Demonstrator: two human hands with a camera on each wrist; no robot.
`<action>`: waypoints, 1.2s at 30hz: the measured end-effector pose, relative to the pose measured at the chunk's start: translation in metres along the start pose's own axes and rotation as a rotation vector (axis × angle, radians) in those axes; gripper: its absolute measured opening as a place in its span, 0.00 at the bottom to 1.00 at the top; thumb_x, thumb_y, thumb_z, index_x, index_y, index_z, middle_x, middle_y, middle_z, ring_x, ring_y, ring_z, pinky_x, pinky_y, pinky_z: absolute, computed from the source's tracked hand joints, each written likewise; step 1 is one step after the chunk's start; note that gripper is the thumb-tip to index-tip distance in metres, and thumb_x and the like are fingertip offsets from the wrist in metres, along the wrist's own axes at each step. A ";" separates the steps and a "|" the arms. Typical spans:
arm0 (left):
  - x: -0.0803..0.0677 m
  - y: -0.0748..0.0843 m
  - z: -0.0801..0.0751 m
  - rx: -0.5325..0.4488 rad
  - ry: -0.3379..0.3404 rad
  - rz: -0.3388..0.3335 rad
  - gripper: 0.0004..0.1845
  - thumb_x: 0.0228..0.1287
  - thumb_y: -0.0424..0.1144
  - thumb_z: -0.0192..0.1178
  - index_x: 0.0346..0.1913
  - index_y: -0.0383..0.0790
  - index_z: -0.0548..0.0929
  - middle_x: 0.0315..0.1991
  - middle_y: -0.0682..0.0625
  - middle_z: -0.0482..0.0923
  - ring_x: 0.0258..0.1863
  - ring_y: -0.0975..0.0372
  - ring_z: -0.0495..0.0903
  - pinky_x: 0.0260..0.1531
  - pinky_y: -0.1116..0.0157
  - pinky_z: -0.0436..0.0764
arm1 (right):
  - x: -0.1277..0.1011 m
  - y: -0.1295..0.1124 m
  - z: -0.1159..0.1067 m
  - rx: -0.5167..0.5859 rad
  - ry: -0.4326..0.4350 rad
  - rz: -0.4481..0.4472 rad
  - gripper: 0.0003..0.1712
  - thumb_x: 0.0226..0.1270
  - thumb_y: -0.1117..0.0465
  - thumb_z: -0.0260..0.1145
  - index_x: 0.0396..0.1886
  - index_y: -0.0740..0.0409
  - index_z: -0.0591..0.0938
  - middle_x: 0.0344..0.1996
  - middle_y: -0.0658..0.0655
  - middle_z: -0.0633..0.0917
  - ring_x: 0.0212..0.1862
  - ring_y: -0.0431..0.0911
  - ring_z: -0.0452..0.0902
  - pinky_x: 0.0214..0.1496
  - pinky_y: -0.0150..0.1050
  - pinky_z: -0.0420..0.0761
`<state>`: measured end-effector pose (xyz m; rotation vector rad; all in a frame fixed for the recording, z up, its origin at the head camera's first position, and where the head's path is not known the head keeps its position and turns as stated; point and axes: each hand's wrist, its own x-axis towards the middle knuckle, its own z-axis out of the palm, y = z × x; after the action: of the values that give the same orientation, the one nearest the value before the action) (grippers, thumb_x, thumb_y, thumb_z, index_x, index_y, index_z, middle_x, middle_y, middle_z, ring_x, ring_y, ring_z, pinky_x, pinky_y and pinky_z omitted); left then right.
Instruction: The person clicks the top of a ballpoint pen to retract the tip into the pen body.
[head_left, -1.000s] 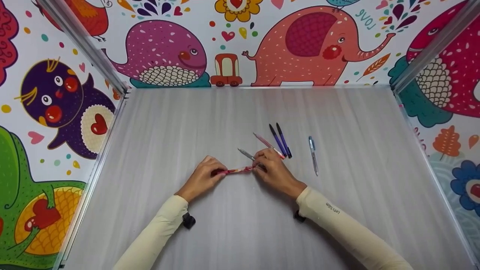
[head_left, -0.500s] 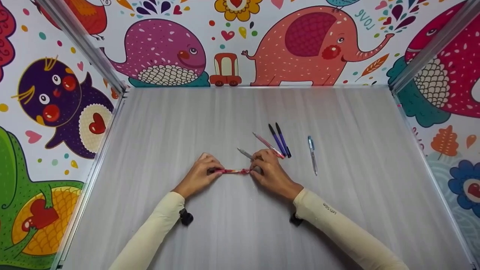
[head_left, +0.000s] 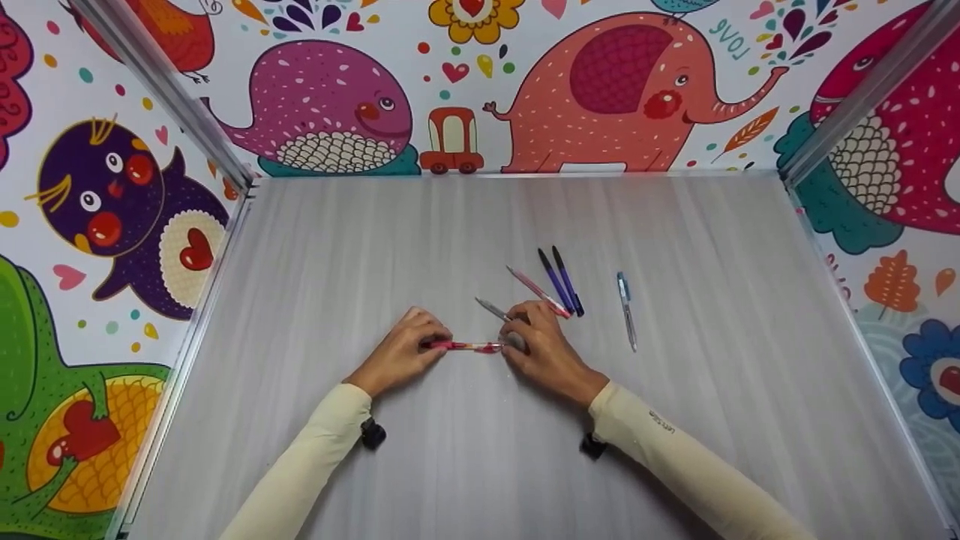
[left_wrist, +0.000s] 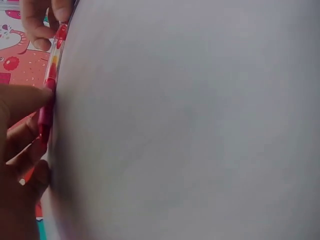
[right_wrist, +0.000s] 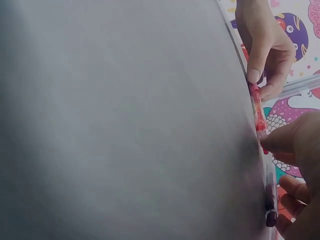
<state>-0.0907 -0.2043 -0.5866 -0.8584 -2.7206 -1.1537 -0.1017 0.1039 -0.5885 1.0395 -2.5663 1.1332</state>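
Note:
A slim red pen (head_left: pixel 472 346) with a clear barrel, red and yellow inside, lies level between the two hands in the head view. My left hand (head_left: pixel 407 346) pinches its left end between thumb and fingers; in the left wrist view the thumb lies along the pen's pinkish-red grip (left_wrist: pixel 46 112). At the other end, my right hand (head_left: pixel 546 346) pinches the tip of the pen with thumb and forefinger, as the right wrist view shows. A grey pen (head_left: pixel 491 307) pokes out beyond the right hand, partly hidden under it; its dark end (right_wrist: pixel 271 217) shows in the right wrist view.
Past the right hand lie a pink-and-clear pen (head_left: pixel 536 289) and two purple pens with black ends (head_left: pixel 555 281) side by side. Further right is a clear pen with a blue end (head_left: pixel 627 311). Cartoon-printed walls (head_left: pixel 465 82) border the grey table (head_left: pixel 337 240).
The red pen has come level and turned slightly in the fingers, its barrel now showing more clearly. Both hands shifted a little left and keep hold of its ends. The other pens stay put.

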 end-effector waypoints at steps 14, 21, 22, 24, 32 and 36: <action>0.019 0.013 0.007 0.022 0.075 0.078 0.12 0.68 0.27 0.75 0.52 0.33 0.91 0.51 0.46 0.88 0.56 0.51 0.80 0.58 0.50 0.82 | -0.013 0.011 -0.021 -0.001 0.050 0.014 0.18 0.68 0.69 0.81 0.55 0.65 0.87 0.58 0.62 0.82 0.63 0.58 0.75 0.64 0.55 0.78; 0.032 0.013 0.016 0.110 0.103 0.197 0.17 0.67 0.28 0.77 0.58 0.31 0.89 0.56 0.42 0.86 0.59 0.48 0.80 0.63 0.48 0.81 | -0.019 0.015 -0.023 -0.002 0.038 0.059 0.17 0.70 0.68 0.80 0.56 0.66 0.87 0.58 0.62 0.82 0.65 0.58 0.75 0.68 0.58 0.77; 0.035 0.013 0.017 0.118 0.104 0.209 0.18 0.67 0.28 0.77 0.58 0.31 0.89 0.57 0.41 0.86 0.60 0.47 0.79 0.63 0.48 0.80 | -0.019 0.015 -0.023 -0.002 0.040 0.063 0.17 0.70 0.68 0.80 0.56 0.66 0.87 0.58 0.62 0.82 0.66 0.59 0.75 0.69 0.58 0.77; 0.040 0.013 0.019 0.130 0.108 0.230 0.18 0.68 0.29 0.77 0.59 0.31 0.88 0.58 0.40 0.86 0.60 0.47 0.79 0.64 0.47 0.80 | -0.020 0.016 -0.023 -0.005 0.043 0.071 0.17 0.70 0.67 0.80 0.55 0.66 0.87 0.58 0.62 0.83 0.66 0.58 0.76 0.69 0.58 0.77; 0.055 0.009 0.025 0.101 0.115 0.192 0.18 0.67 0.29 0.78 0.58 0.31 0.89 0.57 0.41 0.86 0.60 0.47 0.79 0.64 0.48 0.81 | -0.024 0.020 -0.021 -0.044 0.070 0.062 0.17 0.69 0.67 0.81 0.53 0.64 0.88 0.57 0.60 0.84 0.64 0.57 0.76 0.68 0.57 0.77; 0.062 0.008 0.027 0.108 0.082 0.170 0.21 0.68 0.31 0.77 0.61 0.32 0.88 0.59 0.41 0.85 0.63 0.47 0.78 0.65 0.48 0.79 | -0.026 0.021 -0.020 -0.072 0.092 0.050 0.17 0.67 0.66 0.82 0.52 0.63 0.88 0.55 0.59 0.84 0.61 0.57 0.76 0.66 0.56 0.77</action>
<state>-0.1349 -0.1523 -0.5839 -0.9822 -2.5607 -0.9778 -0.0981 0.1419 -0.5968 0.8906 -2.5535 1.0651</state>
